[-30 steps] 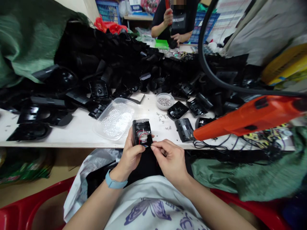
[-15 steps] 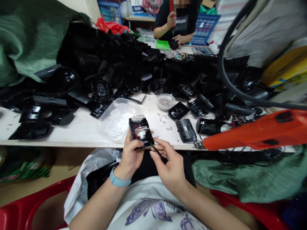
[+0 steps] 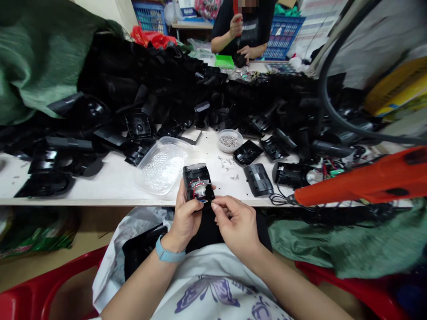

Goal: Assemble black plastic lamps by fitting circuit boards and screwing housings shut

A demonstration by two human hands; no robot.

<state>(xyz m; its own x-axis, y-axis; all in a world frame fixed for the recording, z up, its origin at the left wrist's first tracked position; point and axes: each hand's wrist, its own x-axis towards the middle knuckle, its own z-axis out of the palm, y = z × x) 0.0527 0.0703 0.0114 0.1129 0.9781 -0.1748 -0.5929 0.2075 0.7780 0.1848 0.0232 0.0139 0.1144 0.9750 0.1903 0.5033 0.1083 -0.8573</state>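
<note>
My left hand [image 3: 184,217] holds a small black plastic housing [image 3: 198,183] upright at the table's front edge, with my fingers behind it and my thumb along its side. Red wires [image 3: 199,186] and a pale component lie inside its open face. My right hand [image 3: 236,223] is pinched at the housing's lower right corner. Whatever lies between those fingertips is hidden. A loose black housing half [image 3: 258,180] lies to the right on the white table [image 3: 113,189].
Black plastic parts are heaped across the table. A clear tray of beads [image 3: 162,166] and a bowl of screws [image 3: 228,141] stand ahead of my hands. An orange power tool [image 3: 363,178] with a black cable [image 3: 325,93] hangs at right. A co-worker [image 3: 240,31] sits opposite.
The housing has turned from tilted to nearly upright. My right hand has closed in on its corner, and the thin black strand seen earlier no longer shows. The orange tool sits further right.
</note>
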